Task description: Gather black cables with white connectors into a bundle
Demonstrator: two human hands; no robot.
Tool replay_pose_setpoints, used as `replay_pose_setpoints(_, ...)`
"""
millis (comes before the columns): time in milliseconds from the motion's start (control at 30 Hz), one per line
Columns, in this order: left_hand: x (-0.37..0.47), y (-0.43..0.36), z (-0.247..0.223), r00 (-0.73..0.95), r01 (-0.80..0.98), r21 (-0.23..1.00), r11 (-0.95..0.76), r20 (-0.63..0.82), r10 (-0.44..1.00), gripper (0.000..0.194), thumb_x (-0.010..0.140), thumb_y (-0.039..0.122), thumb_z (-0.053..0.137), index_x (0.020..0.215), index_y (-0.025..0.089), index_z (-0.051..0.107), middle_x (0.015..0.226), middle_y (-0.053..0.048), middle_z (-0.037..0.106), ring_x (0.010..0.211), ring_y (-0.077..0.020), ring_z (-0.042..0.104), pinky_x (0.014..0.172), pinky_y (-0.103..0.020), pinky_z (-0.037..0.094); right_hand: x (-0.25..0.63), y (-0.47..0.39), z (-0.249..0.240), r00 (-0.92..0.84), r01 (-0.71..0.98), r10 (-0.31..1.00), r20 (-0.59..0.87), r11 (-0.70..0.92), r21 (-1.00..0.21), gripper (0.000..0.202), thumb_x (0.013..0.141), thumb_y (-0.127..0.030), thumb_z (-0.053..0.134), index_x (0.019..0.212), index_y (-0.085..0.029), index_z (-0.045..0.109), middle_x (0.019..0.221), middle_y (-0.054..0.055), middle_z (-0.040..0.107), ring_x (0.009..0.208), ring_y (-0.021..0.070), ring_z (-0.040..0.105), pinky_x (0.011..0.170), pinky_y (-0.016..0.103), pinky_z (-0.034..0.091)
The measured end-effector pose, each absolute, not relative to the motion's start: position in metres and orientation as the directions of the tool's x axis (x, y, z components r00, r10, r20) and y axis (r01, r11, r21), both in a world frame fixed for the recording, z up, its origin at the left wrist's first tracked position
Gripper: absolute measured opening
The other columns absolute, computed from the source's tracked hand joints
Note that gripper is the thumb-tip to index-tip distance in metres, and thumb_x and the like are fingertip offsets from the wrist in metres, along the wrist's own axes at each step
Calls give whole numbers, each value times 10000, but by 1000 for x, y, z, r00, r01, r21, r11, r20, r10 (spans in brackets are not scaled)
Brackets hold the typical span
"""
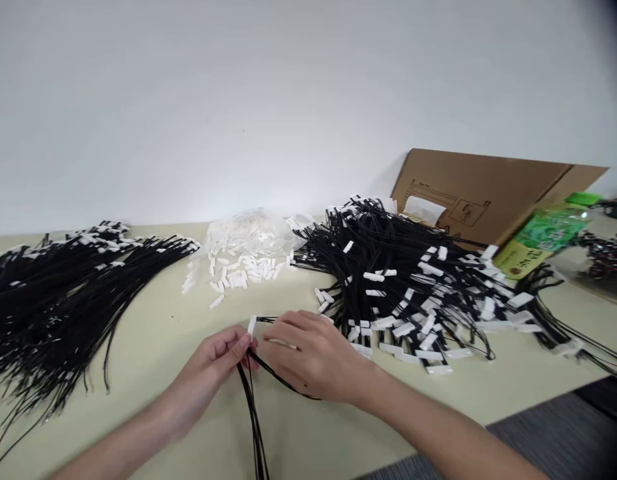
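Near the front middle of the table, my left hand point(211, 363) pinches a white plastic connector point(252, 325) between thumb and fingers. Black wires point(253, 413) hang down from the left hand toward the lower edge of the view. Close beside it on the right, my right hand point(316, 357) has its fingers curled around thin black wires that run from the connector's side. Its fingertips are partly hidden. Behind both hands lies a loose scatter of small white connectors point(243, 272) in front of a clear plastic bag point(253, 233).
A large heap of black wires point(373, 247) with white connectors is at the right. Another bundle of black wires point(63, 300) spreads over the left. A cardboard box point(478, 190) leans at the back right, with a green-labelled bottle point(543, 237) tilted against it. The wall stands behind.
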State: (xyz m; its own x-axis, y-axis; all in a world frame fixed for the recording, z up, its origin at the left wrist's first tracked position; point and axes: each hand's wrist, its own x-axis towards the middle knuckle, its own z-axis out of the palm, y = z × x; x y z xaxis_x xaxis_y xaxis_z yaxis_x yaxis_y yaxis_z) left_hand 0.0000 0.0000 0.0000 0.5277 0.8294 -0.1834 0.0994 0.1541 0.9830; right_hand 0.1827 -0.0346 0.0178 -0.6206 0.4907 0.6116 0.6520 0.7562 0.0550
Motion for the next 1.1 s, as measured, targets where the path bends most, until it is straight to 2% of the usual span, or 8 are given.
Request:
replay_pose_setpoints(133, 0, -1, 2, 514, 57, 977, 204, -204, 833, 196, 771, 365, 512, 741, 181, 574, 676, 17, 506, 696, -137, 463, 675, -246, 345, 186, -33, 19, -532, 682, 512, 675, 732, -18, 145, 842, -147, 417, 853, -128, 560, 854, 47, 583, 820, 156, 476, 699, 274, 423)
replay_pose_setpoints(300, 0, -3, 4, 536, 34, 977, 212, -197, 821, 196, 769, 344, 521, 697, 166, 563, 666, -4, 498, 692, -142, 458, 660, -241, 357, 186, -32, 18, -449, 709, 525, 723, 702, -70, 164, 824, -127, 441, 943, -131, 554, 944, 71, 564, 887, 170, 457, 767, 295, 434)
replay_pose_setpoints(533, -3, -3, 4, 542, -4, 976, 217, -180, 821, 187, 776, 337, 513, 695, 177, 563, 665, 1, 488, 691, -134, 445, 662, -229, 356, 185, -31, 17, -486, 731, 575, 658, 681, -55, 226, 863, -201, 427, 1064, -141, 512, 962, 85, 564, 938, 182, 464, 776, 317, 441)
replay_pose_setpoints(700, -4, -3, 9, 578, 25, 980, 199, -177, 797, 192, 777, 340, 508, 697, 177, 569, 677, -5, 494, 691, -135, 436, 660, -233, 341, 185, -30, 16, -473, 743, 561, 680, 668, -34, 244, 862, -136, 417, 1083, -141, 521, 900, 57, 598, 857, 161, 504, 713, 280, 438)
replay_pose_setpoints(867, -3, -5, 11, 616, 38, 982, 184, -168, 770, 220, 786, 357, 488, 689, 171, 555, 675, -17, 484, 671, -142, 420, 628, -243, 334, 186, -29, 17, -490, 729, 507, 709, 684, 14, 212, 882, -191, 417, 1037, -130, 547, 701, 19, 594, 644, 105, 520, 566, 232, 394)
replay_pose_setpoints(1100, -3, -5, 6, 650, 33, 975, 219, -187, 736, 200, 805, 335, 472, 706, 177, 544, 682, -1, 490, 665, -121, 425, 631, -226, 332, 188, -26, 13, -569, 714, 500, 652, 694, 91, 228, 902, -211, 381, 1071, -111, 497, 621, -13, 545, 574, 96, 504, 516, 242, 338)
